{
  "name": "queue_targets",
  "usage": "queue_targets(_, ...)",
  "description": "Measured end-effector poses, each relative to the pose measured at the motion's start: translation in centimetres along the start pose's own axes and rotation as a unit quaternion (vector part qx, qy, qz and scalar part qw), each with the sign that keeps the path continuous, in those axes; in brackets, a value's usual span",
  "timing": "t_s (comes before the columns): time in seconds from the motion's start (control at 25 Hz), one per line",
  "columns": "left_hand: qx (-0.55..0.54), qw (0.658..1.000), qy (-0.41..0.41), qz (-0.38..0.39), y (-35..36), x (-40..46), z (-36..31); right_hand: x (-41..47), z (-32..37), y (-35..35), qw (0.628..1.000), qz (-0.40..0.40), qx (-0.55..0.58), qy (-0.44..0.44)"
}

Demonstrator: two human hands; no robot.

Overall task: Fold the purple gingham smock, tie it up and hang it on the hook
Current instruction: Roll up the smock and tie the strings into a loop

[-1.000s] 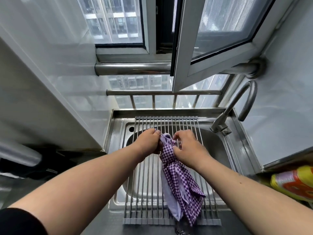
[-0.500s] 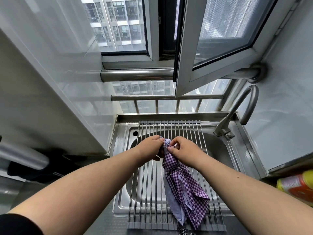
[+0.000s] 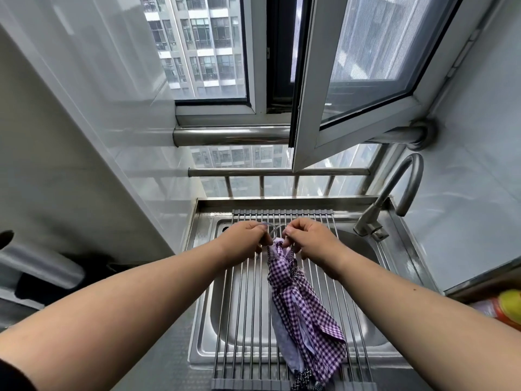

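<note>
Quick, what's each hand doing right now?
Left hand: closed, pinching the smock's tie.
Right hand: closed, pinching the tie at the smock's top.

smock (image 3: 300, 300) on rack (image 3: 242, 306) over sink (image 3: 205, 328)

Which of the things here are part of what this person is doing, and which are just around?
In use:
purple gingham smock
left hand and right hand, each pinching its tie

Just around:
drying rack
sink
tap
open window

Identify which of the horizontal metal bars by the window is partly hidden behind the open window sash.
The thick upper steel bar: the open window sash crosses its right part. The thinner railing bar below shows whole.
</note>
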State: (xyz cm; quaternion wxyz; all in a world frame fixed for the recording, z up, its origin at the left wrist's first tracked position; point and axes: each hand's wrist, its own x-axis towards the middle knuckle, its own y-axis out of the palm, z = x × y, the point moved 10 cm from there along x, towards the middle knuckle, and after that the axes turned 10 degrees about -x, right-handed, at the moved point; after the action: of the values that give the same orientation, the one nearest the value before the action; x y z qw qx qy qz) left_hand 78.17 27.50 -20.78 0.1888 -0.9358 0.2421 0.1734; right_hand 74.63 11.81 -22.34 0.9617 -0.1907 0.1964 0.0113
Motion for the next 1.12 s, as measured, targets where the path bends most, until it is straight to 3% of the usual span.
queue_targets(0.24, -0.028, 0.999, 0.026, 0.014, -1.3, -0.9, -2.9, -0.6, 1.9, -2.4, 0.997, -0.064, -0.012, -0.044)
queue_targets(0.32, -0.041, 0.998, 0.035, 0.014, -1.5, -1.0, -4.1, -0.8, 2.0, -2.8, 0.994, -0.083, 0.051, -0.044)
queue_targets(0.44, 0.006, 0.999, 0.045, 0.019, -1.0, -1.3, -5.5, -0.9, 1.3, -1.9, 0.986, -0.051, 0.159, 0.008)
queue_targets(0.6, 0.003, 1.000, 0.014, 0.026, -0.2, -1.6, -5.2, -1.2, 0.5, -1.6, 0.979, -0.046, 0.192, 0.056)
queue_targets(0.76, 0.079, 0.996, -0.009, 0.042, 0.1, -1.4, -5.2, -1.8, -0.2, -2.7, 0.975, -0.082, 0.193, 0.070)
queue_targets(0.96, -0.004, 0.998, 0.039, 0.052, 0.2, -2.5, -7.0, -2.2, -0.3, -4.3, 0.971, -0.141, 0.182, 0.066)
queue_targets(1.12, 0.107, 0.988, 0.091, 0.065, 1.2, -2.8, -8.2, -3.1, 2.5, -2.7, 0.994, -0.076, 0.079, -0.015)
